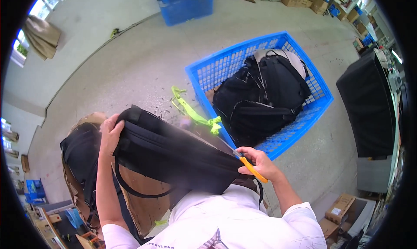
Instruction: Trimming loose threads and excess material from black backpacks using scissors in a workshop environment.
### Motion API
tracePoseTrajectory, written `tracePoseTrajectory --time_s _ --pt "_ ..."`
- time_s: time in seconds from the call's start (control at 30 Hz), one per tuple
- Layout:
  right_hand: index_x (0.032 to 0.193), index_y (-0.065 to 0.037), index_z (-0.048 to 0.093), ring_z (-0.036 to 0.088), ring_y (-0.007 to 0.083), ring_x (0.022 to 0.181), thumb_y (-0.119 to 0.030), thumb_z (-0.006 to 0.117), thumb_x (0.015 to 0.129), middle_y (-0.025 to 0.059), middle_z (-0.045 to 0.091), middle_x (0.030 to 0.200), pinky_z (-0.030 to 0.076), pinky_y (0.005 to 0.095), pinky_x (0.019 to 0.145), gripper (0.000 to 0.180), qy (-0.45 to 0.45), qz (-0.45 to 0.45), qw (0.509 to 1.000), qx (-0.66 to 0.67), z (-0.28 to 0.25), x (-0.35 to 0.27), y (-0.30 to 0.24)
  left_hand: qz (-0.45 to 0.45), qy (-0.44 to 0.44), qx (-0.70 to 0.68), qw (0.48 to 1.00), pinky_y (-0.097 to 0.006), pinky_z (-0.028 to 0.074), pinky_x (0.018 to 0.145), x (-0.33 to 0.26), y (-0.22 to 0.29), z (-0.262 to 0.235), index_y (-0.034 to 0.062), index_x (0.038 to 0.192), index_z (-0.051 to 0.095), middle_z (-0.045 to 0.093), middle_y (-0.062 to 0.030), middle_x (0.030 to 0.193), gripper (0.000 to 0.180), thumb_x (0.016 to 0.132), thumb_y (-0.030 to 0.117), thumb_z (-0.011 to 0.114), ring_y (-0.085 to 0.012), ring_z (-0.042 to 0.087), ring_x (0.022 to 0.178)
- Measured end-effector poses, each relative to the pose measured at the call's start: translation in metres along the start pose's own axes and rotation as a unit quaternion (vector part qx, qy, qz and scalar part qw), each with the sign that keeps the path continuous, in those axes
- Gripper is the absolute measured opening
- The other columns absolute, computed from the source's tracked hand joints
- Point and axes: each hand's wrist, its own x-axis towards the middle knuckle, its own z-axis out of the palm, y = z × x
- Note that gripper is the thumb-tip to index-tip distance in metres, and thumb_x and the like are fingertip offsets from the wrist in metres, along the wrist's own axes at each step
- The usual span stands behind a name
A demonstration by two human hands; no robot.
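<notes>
A black backpack (178,151) lies across my lap, slanting down from upper left to lower right, with a black strap looped below it. My left hand (111,129) is closed on its upper left end, thumb on top. Over the other end, my right hand (259,163) is wrapped round a slim orange-handled tool (253,169) with a thin metal end. That metal end points up and left, close to the backpack's far edge; whether they touch I cannot tell. Beyond it, bright yellow-green strips (193,112) hang at the blue basket's corner.
A blue plastic basket (259,44) holding several black bags stands ahead on the right. At my left, another black bag (82,147) rests in an open cardboard box (145,194). Blue bins (186,8) stand farther off. A black-covered rack (367,105) is at the right.
</notes>
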Motion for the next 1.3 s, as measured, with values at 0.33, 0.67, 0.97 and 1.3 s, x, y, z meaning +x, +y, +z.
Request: tracePoseTrajectory --time_s 0.33,0.67,0.97,1.3 --pt "0.109 -0.003 0.056 0.062 0.0226 0.07 0.001 0.071 0.065 0.0108 0.061 0.085 0.05 0.0299 0.062 0.047 0.28 -0.28 0.888 -0.233 0.023 -0.062 0.017 -0.048 -0.03 -0.216 0.975 -0.023 0.044 0.078 0.012 0.01 0.022 0.0007 0.101 0.063 0.063 -0.001 0.089 0.04 0.066 0.017 0.074 -0.0108 0.057 0.081" --pt "0.119 -0.004 0.049 0.056 0.0123 0.071 -0.019 0.08 0.067 0.0083 0.057 0.087 0.046 0.0237 0.062 0.063 0.199 -0.102 0.974 0.038 0.017 -0.076 0.042 -0.062 -0.021 -0.366 0.928 -0.024 0.048 0.076 -0.003 -0.016 0.015 0.0022 0.097 0.063 0.065 -0.0035 0.088 0.032 0.065 0.004 0.067 -0.0136 0.061 0.079" --pt "0.118 -0.004 0.048 0.055 0.0227 0.071 -0.046 0.078 0.063 0.0103 0.055 0.088 0.047 0.0322 0.066 0.075 0.006 -0.073 0.98 -0.183 -0.001 -0.055 0.006 -0.06 0.016 -0.354 0.933 -0.025 0.049 0.078 -0.02 -0.013 0.008 0.0014 0.097 0.062 0.065 -0.005 0.089 0.033 0.064 0.007 0.066 -0.0144 0.061 0.079" --pt "0.119 -0.007 0.049 0.053 0.0251 0.077 -0.056 0.072 0.064 0.0111 0.051 0.087 0.046 0.0352 0.067 0.077 0.004 -0.145 0.952 -0.27 -0.016 -0.028 -0.019 -0.05 -0.006 -0.323 0.945 -0.024 0.046 0.074 -0.018 0.014 0.016 0.0002 0.092 0.062 0.062 -0.0027 0.085 0.033 0.064 0.012 0.074 -0.0127 0.058 0.078"
